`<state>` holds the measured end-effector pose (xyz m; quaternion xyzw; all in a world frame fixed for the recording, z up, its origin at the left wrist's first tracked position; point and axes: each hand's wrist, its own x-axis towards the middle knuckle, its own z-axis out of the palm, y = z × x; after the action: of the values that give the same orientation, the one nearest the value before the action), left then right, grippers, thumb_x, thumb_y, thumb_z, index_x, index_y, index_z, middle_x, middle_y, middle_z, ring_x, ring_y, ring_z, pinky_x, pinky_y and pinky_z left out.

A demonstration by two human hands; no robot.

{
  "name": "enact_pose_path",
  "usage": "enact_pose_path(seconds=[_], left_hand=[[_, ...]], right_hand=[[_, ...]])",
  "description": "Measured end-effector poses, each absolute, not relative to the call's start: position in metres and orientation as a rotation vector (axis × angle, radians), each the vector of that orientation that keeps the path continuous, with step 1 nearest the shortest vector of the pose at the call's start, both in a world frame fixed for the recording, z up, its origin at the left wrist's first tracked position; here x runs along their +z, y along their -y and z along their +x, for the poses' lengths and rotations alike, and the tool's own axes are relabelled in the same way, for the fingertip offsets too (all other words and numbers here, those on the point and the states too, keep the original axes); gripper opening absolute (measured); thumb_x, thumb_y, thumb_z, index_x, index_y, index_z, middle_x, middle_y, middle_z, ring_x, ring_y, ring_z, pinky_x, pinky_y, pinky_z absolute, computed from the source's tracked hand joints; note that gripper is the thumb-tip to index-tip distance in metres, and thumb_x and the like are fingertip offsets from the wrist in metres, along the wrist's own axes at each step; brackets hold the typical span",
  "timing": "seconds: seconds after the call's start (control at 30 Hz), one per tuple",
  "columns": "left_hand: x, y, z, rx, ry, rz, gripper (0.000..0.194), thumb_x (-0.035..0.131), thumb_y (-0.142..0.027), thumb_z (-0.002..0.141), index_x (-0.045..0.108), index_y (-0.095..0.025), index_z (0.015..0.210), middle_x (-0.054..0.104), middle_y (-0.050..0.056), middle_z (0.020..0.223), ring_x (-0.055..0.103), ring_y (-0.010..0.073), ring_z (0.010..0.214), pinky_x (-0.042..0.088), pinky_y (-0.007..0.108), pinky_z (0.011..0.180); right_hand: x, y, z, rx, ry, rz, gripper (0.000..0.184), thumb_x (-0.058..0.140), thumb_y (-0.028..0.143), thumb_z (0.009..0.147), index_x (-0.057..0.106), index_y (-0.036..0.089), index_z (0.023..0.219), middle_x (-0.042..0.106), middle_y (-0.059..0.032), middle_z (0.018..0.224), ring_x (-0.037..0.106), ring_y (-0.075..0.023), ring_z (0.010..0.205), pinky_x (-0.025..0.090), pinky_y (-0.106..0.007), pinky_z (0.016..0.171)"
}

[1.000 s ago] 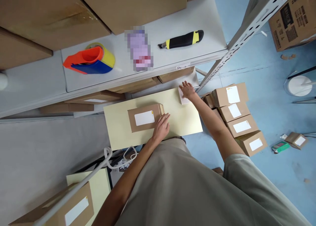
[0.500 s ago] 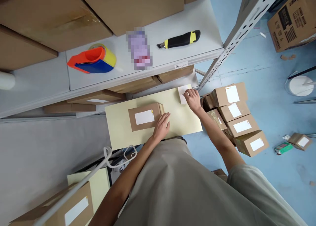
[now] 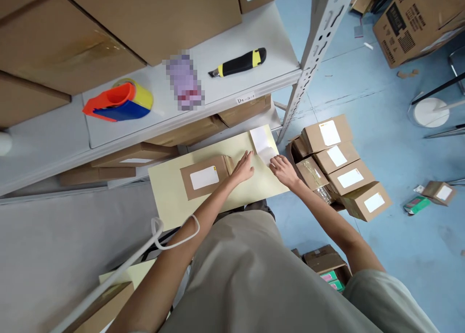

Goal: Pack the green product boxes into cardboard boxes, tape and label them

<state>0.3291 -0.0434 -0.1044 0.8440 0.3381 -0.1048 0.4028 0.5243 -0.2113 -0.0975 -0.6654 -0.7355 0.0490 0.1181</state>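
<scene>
A pale yellow board point(image 3: 167, 178) lies beneath both hands. On its left half sits a cardboard box point(image 3: 189, 182) with a white label point(image 3: 204, 178) on top. My right hand point(image 3: 285, 171) pinches the near edge of a white paper sheet point(image 3: 259, 138), which looks like a label; that end is lifted and curled while the far end lies on the board. Between the box and the sheet is my left hand point(image 3: 242, 169), fingers stretched out and close to the sheet. It holds nothing that I can see.
Above the board, a grey shelf point(image 3: 214, 93) carries an orange and blue tape dispenser point(image 3: 121, 103), a pixelated purple item point(image 3: 185, 82), a utility knife point(image 3: 238, 63) and large cartons point(image 3: 152, 18). Labelled boxes point(image 3: 336, 156) are stacked on the blue floor at right. A perforated post point(image 3: 308, 64) rises beside them.
My right hand has drawn the sheet's end toward me, lifting and curling it. My left hand has moved off the box's side, right and away from me, toward the sheet. The camera view has shifted.
</scene>
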Motion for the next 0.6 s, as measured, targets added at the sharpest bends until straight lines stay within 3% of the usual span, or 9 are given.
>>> enact_pose_path(seconds=[0.17, 0.4, 0.5, 0.6], left_hand=[[-0.117, 0.036, 0.358, -0.44, -0.816, 2.156, 0.089, 0.058, -0.004, 0.088, 0.032, -0.004, 0.173, 0.024, 0.027, 0.184, 0.02, 0.0359, 0.175, 0.031, 0.052, 0.139], [-0.124, 0.026, 0.367, -0.368, -0.752, 2.268, 0.094, 0.06, -0.004, 0.083, 0.032, -0.005, 0.173, 0.042, 0.026, 0.177, 0.023, 0.0361, 0.174, 0.034, 0.053, 0.138], [-0.126, 0.028, 0.37, -0.326, -0.787, 2.295, 0.092, 0.058, -0.004, 0.085, 0.032, -0.004, 0.173, 0.047, 0.025, 0.174, 0.03, 0.0344, 0.171, 0.032, 0.051, 0.139], [-0.125, 0.033, 0.373, -0.223, -0.804, 2.336, 0.086, 0.058, -0.005, 0.088, 0.038, -0.008, 0.171, 0.039, 0.022, 0.179, 0.034, 0.0331, 0.169, 0.031, 0.051, 0.14]], right_hand=[[-0.11, 0.241, 0.514, 0.175, 2.202, -1.971, 0.032, 0.054, -0.001, 0.102, 0.08, 0.018, 0.096, 0.073, -0.013, 0.105, 0.065, -0.0287, 0.109, 0.054, -0.047, 0.113], [-0.111, 0.227, 0.515, 0.089, 2.149, -2.027, 0.035, 0.051, -0.002, 0.103, 0.079, 0.017, 0.093, 0.072, -0.0132, 0.101, 0.065, -0.029, 0.106, 0.055, -0.047, 0.111], [-0.107, 0.222, 0.519, 0.117, 2.071, -2.054, 0.035, 0.05, -0.001, 0.104, 0.078, 0.018, 0.096, 0.073, -0.0131, 0.101, 0.065, -0.029, 0.106, 0.054, -0.049, 0.113], [-0.1, 0.217, 0.525, 0.122, 1.967, -2.057, 0.034, 0.047, 0.003, 0.108, 0.077, 0.018, 0.102, 0.075, -0.0149, 0.111, 0.066, -0.0298, 0.113, 0.051, -0.051, 0.116]])
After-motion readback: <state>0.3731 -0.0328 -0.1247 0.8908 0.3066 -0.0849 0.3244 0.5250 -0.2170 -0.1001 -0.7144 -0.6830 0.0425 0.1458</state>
